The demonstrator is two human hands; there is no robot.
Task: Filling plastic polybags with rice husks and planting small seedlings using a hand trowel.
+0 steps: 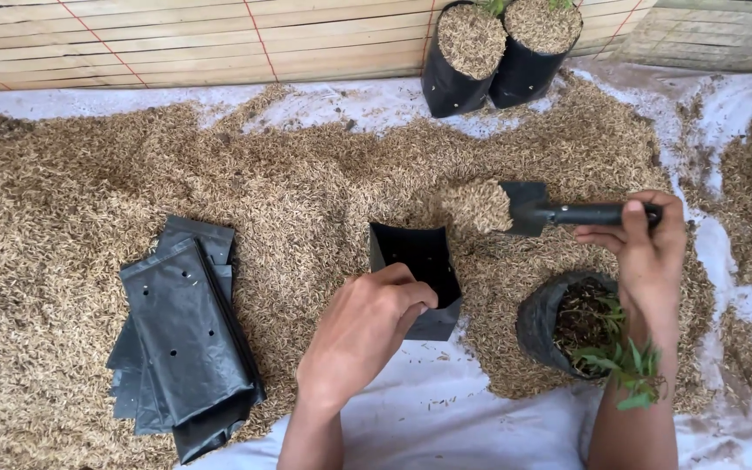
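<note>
The left hand (pixel 367 326) pinches the rim of an empty black grow bag (pixel 419 274), propping its mouth wide; the right hand (pixel 646 244), fist closed around a small black trowel (pixel 550 211), carries husks (pixel 480 204) just above that opening

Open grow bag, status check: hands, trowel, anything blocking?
Left hand pinching the open grow bag rim, bag upright. Right hand gripping trowel, heaped with husk, beside the bag mouth. Seedling bag under right wrist, nothing blocking.
</note>
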